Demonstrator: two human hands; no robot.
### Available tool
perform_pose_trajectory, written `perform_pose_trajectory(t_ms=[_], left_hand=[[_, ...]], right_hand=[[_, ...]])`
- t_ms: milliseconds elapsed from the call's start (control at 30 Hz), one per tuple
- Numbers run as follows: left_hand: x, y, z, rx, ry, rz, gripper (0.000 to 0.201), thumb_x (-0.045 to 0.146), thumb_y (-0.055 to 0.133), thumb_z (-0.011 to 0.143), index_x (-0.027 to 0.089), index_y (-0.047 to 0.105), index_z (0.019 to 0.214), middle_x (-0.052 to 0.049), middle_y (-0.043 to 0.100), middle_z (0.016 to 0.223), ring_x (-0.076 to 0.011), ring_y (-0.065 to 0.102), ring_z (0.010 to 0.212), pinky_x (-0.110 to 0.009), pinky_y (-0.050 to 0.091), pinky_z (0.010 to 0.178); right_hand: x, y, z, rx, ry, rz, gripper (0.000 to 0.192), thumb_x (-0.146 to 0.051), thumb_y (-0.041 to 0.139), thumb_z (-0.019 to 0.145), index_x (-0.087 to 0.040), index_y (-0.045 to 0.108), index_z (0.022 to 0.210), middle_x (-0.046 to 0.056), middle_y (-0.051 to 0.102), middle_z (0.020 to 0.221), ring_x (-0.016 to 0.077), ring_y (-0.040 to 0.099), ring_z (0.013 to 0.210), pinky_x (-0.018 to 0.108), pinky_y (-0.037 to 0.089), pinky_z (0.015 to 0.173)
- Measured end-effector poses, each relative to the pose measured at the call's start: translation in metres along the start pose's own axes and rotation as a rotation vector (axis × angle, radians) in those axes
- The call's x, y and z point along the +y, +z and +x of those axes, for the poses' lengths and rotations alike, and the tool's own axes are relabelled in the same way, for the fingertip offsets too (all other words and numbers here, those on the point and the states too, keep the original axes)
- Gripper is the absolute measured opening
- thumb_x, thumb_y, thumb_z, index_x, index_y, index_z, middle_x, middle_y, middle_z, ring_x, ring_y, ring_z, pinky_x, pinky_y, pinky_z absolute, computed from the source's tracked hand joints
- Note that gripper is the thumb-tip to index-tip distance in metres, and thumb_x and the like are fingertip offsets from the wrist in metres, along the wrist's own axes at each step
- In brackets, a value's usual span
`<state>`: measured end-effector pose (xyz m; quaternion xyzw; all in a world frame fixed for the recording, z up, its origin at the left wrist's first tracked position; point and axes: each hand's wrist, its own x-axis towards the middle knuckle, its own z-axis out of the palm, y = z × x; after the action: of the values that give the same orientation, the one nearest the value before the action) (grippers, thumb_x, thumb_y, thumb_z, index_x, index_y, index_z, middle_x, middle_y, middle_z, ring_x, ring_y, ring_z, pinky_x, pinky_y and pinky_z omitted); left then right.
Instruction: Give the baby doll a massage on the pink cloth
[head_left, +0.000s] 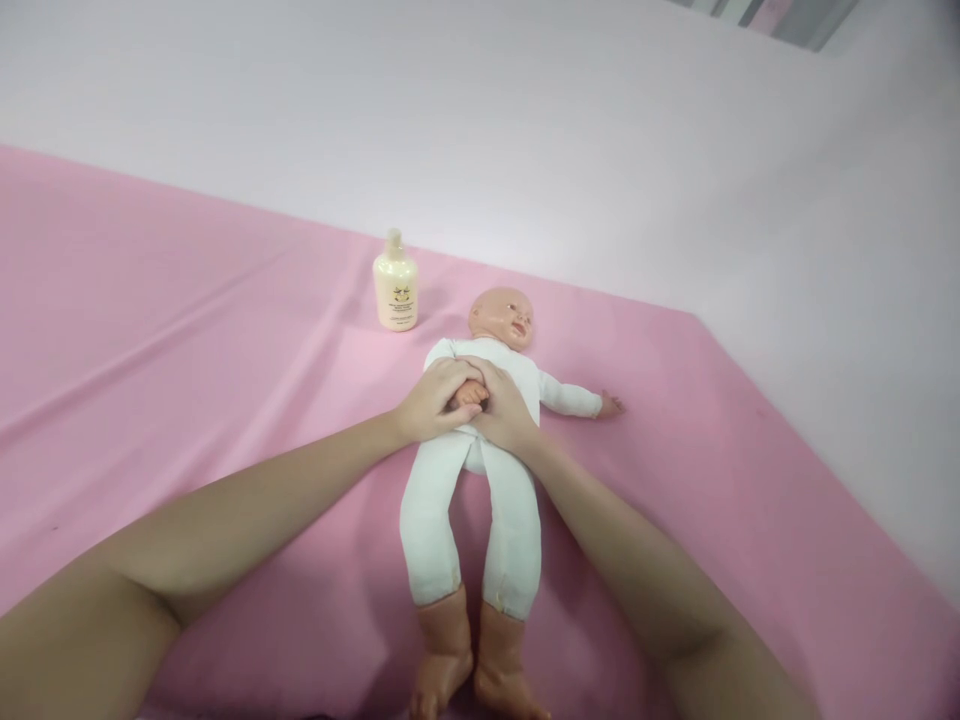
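Fingers: your left hand (435,402) is closed around the doll's hand (471,394), thumb along its near side, fingers over the far side. Your right hand (506,408) curls in from the other side, its fingers meeting those of the left, so the doll's hand shows in the hollow between your palms. Both grips rest over the belly of the doll (475,457); how firmly you press, cannot tell.

Container: one bottle (397,292), pale yellow, upright on the pink cloth (225,340), beyond your left hand and just beside the doll's shoulder, apart from it. Narrow top in place; dark print and a small emblem on the front, print too small to read. Contents: cannot tell; nor whether the yellow belongs to wall or filling.

Orientation: the doll lies on its back on the cloth, between your forearms. Long axis runs away from you, feet (442,650) nearest, head (502,316) farthest, with a slight lean to your right toward the head. Face is turned to your right. Legs (431,520) lie side by side with a gap between, pointing at you. The free arm (574,396) stretches out to your right, roughly square to the body, palm end on the cloth.

Farther out: a white surface (525,130) beyond the cloth's edge; a striped patch (772,15) at top right, partly cut off.
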<state>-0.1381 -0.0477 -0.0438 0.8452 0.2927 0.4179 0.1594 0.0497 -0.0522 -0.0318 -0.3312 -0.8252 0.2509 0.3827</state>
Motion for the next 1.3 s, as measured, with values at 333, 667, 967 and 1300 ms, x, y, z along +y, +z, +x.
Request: perform_pose_trajectory(t_ms=[333, 667, 967, 1300], left_hand=[[0.0024, -0.003, 0.0022, -0.032, -0.032, 0.004, 0.038, 0.055, 0.055, 0.094, 0.022, 0.062, 0.111, -0.011, 0.071, 0.107, -0.0297, 0.063, 0.099, -0.05, 0.049, 0.099], [0.0001, -0.0012, 0.0031, -0.006, 0.015, -0.001, 0.037, 0.055, 0.053, 0.095, 0.022, 0.061, 0.111, -0.011, 0.071, 0.106, -0.0295, 0.063, 0.098, -0.049, 0.048, 0.098], [-0.0013, 0.0006, 0.0032, 0.019, 0.036, -0.009, 0.042, 0.06, 0.051, 0.097, 0.022, 0.061, 0.11, -0.011, 0.072, 0.107, -0.0293, 0.064, 0.097, -0.049, 0.048, 0.097], [0.0007, -0.001, 0.0046, 0.009, 0.032, -0.001, 0.041, 0.059, 0.052, 0.096, 0.021, 0.062, 0.109, -0.011, 0.072, 0.104, -0.0293, 0.064, 0.095, -0.049, 0.048, 0.096]], right_hand=[[-0.0036, -0.0014, 0.0003, 0.008, 0.003, -0.005, 0.062, -0.04, 0.07, 0.085, -0.024, 0.056, 0.144, 0.011, 0.07, 0.143, 0.0346, 0.065, 0.13, 0.056, 0.047, 0.116], [-0.0038, -0.0019, 0.0007, 0.005, -0.006, -0.009, 0.064, -0.041, 0.071, 0.087, -0.024, 0.055, 0.146, 0.012, 0.068, 0.144, 0.035, 0.065, 0.131, 0.057, 0.047, 0.117], [0.0011, -0.0017, 0.0003, 0.003, -0.012, -0.011, 0.062, -0.045, 0.07, 0.088, -0.026, 0.055, 0.146, 0.011, 0.069, 0.143, 0.0354, 0.065, 0.129, 0.058, 0.047, 0.117], [0.0024, -0.0007, -0.0001, 0.008, -0.021, -0.005, 0.065, -0.042, 0.073, 0.086, -0.026, 0.055, 0.147, 0.011, 0.068, 0.145, 0.0356, 0.064, 0.131, 0.059, 0.046, 0.118]])
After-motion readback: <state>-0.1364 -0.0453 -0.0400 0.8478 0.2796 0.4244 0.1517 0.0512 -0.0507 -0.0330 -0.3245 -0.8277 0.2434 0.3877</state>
